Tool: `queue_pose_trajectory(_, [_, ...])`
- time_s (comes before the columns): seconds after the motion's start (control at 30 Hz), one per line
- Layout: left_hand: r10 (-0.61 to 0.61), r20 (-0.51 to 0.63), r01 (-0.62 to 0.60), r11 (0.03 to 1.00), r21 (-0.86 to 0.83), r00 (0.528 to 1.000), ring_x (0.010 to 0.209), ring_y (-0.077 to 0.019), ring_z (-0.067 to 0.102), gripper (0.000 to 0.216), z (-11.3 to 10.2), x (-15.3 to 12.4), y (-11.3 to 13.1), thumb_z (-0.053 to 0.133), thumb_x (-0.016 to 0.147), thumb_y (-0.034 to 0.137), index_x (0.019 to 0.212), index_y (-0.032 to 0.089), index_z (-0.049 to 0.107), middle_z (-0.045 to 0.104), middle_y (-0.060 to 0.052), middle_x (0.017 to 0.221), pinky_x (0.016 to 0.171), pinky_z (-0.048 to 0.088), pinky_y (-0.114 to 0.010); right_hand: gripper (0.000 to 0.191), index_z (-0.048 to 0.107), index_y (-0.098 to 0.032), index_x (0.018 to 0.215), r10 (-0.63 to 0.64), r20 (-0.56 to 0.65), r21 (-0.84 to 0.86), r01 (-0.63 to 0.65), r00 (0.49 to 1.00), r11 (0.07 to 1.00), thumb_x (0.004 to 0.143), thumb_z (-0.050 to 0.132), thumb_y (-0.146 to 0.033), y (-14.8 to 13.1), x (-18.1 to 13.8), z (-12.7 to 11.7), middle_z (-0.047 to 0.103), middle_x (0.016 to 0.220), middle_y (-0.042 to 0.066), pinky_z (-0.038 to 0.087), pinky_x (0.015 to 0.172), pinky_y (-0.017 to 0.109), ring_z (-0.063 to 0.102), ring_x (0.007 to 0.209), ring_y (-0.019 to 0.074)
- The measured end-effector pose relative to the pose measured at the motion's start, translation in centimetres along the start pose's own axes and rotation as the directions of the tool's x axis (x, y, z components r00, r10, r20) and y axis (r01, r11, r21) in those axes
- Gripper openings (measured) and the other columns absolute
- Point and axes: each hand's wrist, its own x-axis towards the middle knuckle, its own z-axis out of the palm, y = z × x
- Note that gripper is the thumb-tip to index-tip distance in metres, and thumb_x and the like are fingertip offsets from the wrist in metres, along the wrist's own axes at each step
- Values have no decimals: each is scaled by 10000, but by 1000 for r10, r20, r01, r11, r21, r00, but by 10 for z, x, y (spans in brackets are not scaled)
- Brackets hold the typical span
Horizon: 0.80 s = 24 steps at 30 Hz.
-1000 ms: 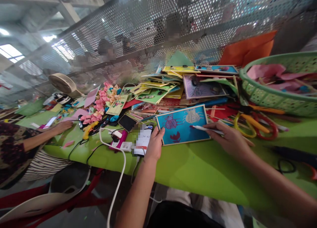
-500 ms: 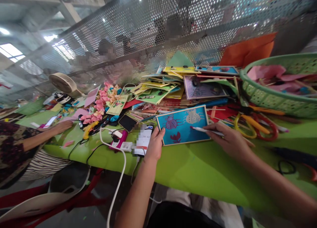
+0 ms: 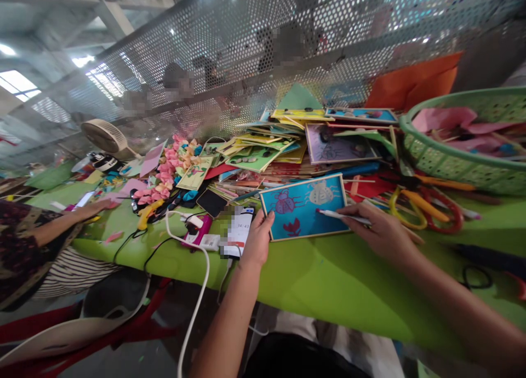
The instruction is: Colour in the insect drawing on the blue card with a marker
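Observation:
A blue picture board [image 3: 304,205] with a wooden frame lies on the green table [image 3: 329,279]; it shows bug shapes in purple, grey and red. My left hand [image 3: 257,240] grips the board's lower left corner, thumb on top. My right hand [image 3: 380,230] pinches a white pen [image 3: 343,216] whose tip rests on the board near its right side.
A phone [image 3: 237,234], white charger and cable [image 3: 197,290] lie left of my left hand. Behind the board is a heap of picture boards [image 3: 329,145], scissors [image 3: 423,205] and a green basket [image 3: 460,159]. A co-worker's hand [image 3: 92,208] rests at far left. A mesh screen [image 3: 287,49] backs the table.
The co-worker's hand at far left has slid a little to the left. My own hands and the board have hardly moved.

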Motion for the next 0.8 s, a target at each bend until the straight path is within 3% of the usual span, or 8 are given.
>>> queue_pose_trajectory(0.33, [-5,7,5,1000,-24,1000,1326,-318,687,491,1,-1,1,878,841,556,1219,261,775,800,-62,1291,1236,447,-531,292,774,-291,1021,-6,-6,1,6,1000,1000,1011,591,-518,-1,1,0,826,924,68,592,762,454,765,817,302])
queue_pose_trajectory(0.57, [-3,8,3,1000,-6,1000,1307,-315,697,478,2,0,2,866,853,556,1211,254,769,806,-59,1278,1230,457,-530,256,774,-287,1024,-1,-15,19,1,1000,1000,998,616,-487,1,1,2,817,888,42,582,730,399,748,758,261])
queue_pose_trajectory(0.8, [-20,4,20,1000,-21,1000,1320,-324,694,513,0,0,1,881,839,552,1237,249,765,805,-71,1283,1215,475,-530,238,768,-295,1015,46,-33,40,-45,998,998,984,622,-481,2,1,1,831,919,61,594,736,442,754,763,291])
